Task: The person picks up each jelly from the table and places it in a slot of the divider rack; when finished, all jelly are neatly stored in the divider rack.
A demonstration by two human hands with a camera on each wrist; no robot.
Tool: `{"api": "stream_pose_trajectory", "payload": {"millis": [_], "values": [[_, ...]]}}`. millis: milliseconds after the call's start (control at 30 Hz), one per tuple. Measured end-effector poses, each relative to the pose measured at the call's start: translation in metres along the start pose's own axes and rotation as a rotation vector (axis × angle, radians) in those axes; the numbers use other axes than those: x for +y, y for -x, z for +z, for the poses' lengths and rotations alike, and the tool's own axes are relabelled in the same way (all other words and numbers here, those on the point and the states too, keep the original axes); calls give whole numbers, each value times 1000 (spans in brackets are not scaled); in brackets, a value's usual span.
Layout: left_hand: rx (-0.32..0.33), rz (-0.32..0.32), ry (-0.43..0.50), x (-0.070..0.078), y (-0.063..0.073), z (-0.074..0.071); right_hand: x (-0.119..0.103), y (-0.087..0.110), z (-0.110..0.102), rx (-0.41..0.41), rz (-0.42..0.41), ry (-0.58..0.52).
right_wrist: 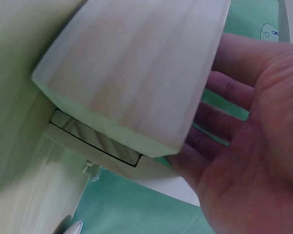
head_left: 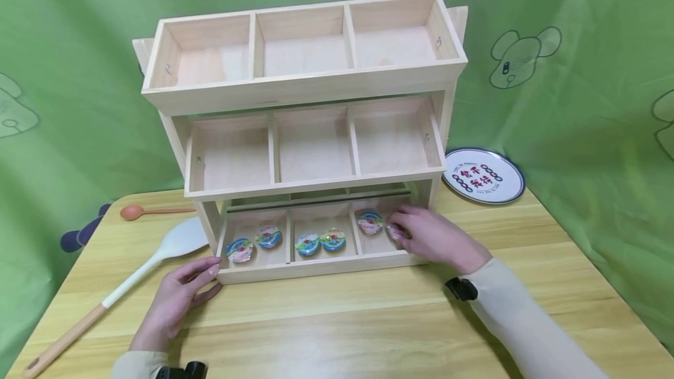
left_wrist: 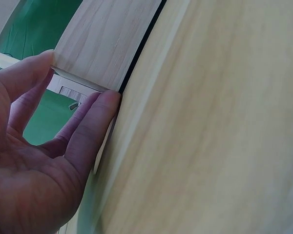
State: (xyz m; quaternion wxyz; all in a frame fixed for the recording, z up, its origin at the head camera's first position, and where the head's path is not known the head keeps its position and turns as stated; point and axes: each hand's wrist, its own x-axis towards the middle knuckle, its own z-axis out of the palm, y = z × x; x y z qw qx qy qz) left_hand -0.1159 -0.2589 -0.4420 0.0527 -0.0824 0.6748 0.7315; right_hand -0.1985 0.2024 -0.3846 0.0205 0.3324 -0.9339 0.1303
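Observation:
A three-tier wooden rack [head_left: 300,89] stands on the table, each tier split into three compartments. In its bottom tier lie several small round sealed cups with colourful printed lids: a pair in the left compartment [head_left: 269,237], another in the middle [head_left: 333,240] and more on the right [head_left: 370,222]. My right hand [head_left: 439,235] reaches over the front board into the bottom right compartment, its fingers on a round cup [head_left: 396,231] that they partly cover. At the bottom tier's left front corner, my left hand [head_left: 181,294] holds the board's end [left_wrist: 107,44] between thumb and fingers.
Left of the rack lie a white spatula [head_left: 181,238] with a wooden handle and a small orange-brown spoon [head_left: 133,212]. A white plate [head_left: 484,175] with a blue rim lies at the back right. Green cloth [head_left: 590,121] hangs behind the table.

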Motion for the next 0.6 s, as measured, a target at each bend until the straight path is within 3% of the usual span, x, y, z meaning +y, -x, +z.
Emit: {"api": "stream_pose_trajectory", "payload": {"millis": [367, 600], "values": [[12, -7, 15, 0, 0, 1, 0, -2, 4, 16, -3, 24], [2, 1, -2, -3, 4, -1, -8, 7, -3, 79, 30, -9]]}}
